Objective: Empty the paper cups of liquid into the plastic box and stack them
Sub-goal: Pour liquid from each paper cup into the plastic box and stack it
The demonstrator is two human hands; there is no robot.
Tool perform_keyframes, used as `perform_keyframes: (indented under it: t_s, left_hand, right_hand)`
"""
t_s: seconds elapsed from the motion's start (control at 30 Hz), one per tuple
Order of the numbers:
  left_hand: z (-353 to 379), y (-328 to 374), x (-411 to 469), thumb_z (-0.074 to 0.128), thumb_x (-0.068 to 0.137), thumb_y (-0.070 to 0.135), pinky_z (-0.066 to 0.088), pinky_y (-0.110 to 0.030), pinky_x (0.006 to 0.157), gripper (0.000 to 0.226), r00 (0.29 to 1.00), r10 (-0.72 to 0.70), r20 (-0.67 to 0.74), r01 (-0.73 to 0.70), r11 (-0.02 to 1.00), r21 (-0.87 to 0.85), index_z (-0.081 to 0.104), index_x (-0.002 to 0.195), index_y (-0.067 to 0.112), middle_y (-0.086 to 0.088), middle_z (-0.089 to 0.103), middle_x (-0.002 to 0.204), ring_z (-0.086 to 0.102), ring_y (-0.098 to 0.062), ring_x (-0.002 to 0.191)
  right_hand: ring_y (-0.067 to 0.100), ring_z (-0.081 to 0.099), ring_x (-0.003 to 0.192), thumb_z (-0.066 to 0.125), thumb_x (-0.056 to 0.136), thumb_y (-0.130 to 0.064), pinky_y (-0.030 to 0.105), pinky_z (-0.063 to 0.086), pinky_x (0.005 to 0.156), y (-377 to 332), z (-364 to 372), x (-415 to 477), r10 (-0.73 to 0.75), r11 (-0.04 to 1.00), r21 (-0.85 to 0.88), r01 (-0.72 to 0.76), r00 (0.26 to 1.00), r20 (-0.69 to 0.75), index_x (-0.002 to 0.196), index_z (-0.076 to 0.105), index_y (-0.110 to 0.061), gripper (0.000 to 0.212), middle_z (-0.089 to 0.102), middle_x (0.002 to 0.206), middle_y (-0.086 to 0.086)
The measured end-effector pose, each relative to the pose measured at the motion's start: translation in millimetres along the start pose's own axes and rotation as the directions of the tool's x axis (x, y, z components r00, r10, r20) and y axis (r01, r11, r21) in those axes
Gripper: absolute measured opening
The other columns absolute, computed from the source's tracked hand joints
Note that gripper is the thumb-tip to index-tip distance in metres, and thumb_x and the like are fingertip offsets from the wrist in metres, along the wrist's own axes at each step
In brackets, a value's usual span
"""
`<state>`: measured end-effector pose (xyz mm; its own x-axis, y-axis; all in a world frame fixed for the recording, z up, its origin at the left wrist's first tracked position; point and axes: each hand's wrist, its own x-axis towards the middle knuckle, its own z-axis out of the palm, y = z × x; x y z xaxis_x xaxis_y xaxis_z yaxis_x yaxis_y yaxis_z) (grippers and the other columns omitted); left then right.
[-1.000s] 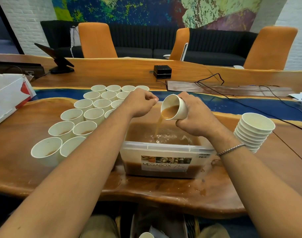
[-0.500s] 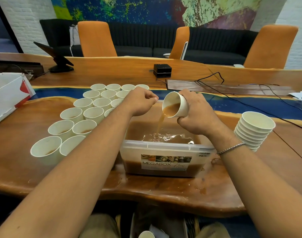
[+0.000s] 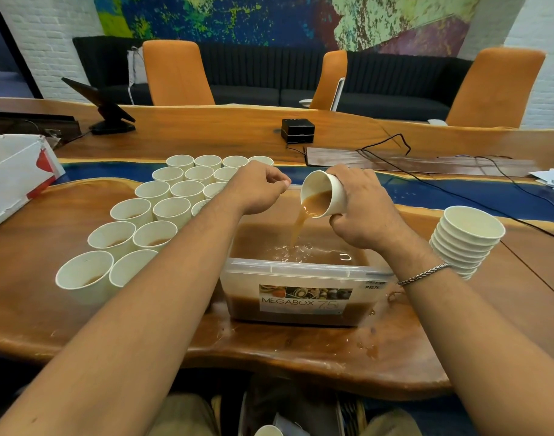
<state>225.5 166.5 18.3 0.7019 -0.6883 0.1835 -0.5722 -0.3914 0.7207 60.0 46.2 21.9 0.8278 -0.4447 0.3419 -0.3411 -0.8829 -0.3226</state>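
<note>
One cup [image 3: 327,191] sits in the right hand [image 3: 363,212], fingers and thumb curled round its wall. It is tipped with its mouth to the left and down, above the far half of the box [image 3: 300,272]. A brown stream of liquid [image 3: 297,229] runs from its lip into the box and splashes on the brown pool already filling it. The left hand [image 3: 256,187] hangs just left of the cup, over the box's far left corner, its fingers curled in with the thumb against them and nothing visible inside them. The clear box stands on the near part of the table [image 3: 269,350], its label facing the person, with wet patches on the wood around it. Left of the box, partly behind the left forearm, upright cups [image 3: 171,209] stand in close rows running from near left to far right; several show a little brown liquid at the bottom. Right of the box, just beyond the right wrist and its bracelet [image 3: 423,273], a stack [image 3: 467,237] of nested cups leans to the right. A white carton [image 3: 14,174] lies at the far left edge, and a small black device [image 3: 297,130] and cables [image 3: 392,146] lie farther off.
</note>
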Motion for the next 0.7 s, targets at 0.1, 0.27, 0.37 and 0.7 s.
perform_keyframes:
  t_s: [0.1,0.27,0.37,0.7]
  left_hand:
    - [-0.2,0.5,-0.5,0.059,0.100,0.026,0.046,-0.029,0.087,0.024,1.000,0.003,0.002,-0.003,1.000,0.002,0.075,0.118,0.021,0.000,0.071,0.118,0.061,-0.014,0.104]
    - [-0.5,0.6,-0.9,0.059,0.100,0.026,0.047,-0.030,0.089,0.024,1.000,0.007,0.003,-0.007,1.000,0.001,0.074,0.118,0.021,0.000,0.070,0.119,0.060,-0.013,0.106]
    - [-0.6,0.2,-0.7,0.059,0.101,0.027,0.046,-0.030,0.089,0.024,1.000,0.010,0.003,-0.010,1.000,0.004,0.074,0.118,0.021,0.000,0.070,0.120,0.060,-0.013,0.105]
    - [-1.6,0.6,-0.9,0.059,0.101,0.026,0.045,-0.028,0.085,0.024,1.000,0.008,0.007,-0.008,1.000,0.003,0.074,0.119,0.020,0.000,0.070,0.119,0.059,-0.012,0.102]
  right_hand:
    - [0.019,0.037,0.122,0.083,0.075,-0.016,0.044,0.042,0.101,0.0,-0.3,-0.1,-0.005,1.000,-0.007,0.005,1.000,-0.005,0.138,0.041,-0.029,0.077,0.049,0.133,-0.003]
    - [0.020,0.036,0.125,0.083,0.075,-0.016,0.045,0.041,0.103,-1.5,-2.1,-0.6,-0.001,1.000,-0.022,0.001,1.000,-0.004,0.139,0.041,-0.029,0.078,0.048,0.135,-0.002]
    - [0.020,0.035,0.127,0.083,0.076,-0.015,0.045,0.041,0.103,-2.1,-2.5,-1.1,-0.009,1.000,-0.022,0.008,1.000,-0.014,0.139,0.041,-0.028,0.077,0.047,0.136,-0.002]
    - [0.021,0.033,0.129,0.082,0.077,-0.015,0.044,0.039,0.104,-1.7,-3.0,-1.2,-0.027,0.999,-0.041,0.026,0.999,-0.017,0.140,0.040,-0.029,0.077,0.045,0.138,-0.002]
